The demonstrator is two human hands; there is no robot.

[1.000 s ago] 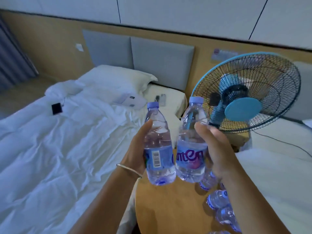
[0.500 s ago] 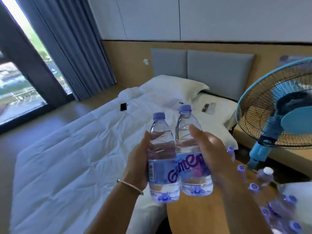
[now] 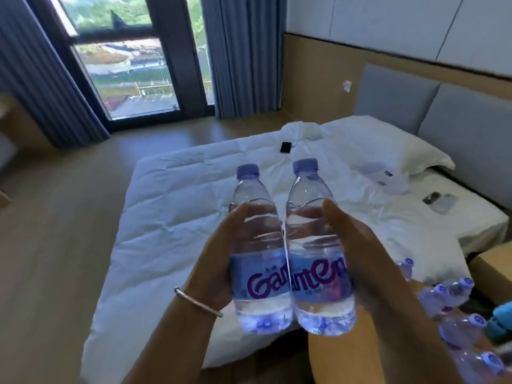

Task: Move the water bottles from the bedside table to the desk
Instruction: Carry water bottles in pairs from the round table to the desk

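Note:
Two clear water bottles with purple caps and blue labels are held upright side by side in front of me. My left hand [image 3: 219, 261] grips the left bottle [image 3: 257, 245] around its middle. My right hand [image 3: 357, 250] grips the right bottle [image 3: 315, 245] the same way. Both bottles hang in the air above the edge of the bed. Several more bottles [image 3: 454, 322] stand on the wooden bedside table [image 3: 349, 364] at the lower right. No desk can be made out for certain.
A bed with a white duvet [image 3: 180, 231] and pillow [image 3: 388, 145] fills the middle, with a black phone [image 3: 285, 147] on it. Wooden floor [image 3: 55, 217] lies to the left. A window with blue curtains [image 3: 232, 56] is ahead. A blue fan base [image 3: 501, 322] shows at the right edge.
The view has swung left, from the fan and headboard toward the window and floor. Both hands still hold the bottles, now closer together and over the bed's edge.

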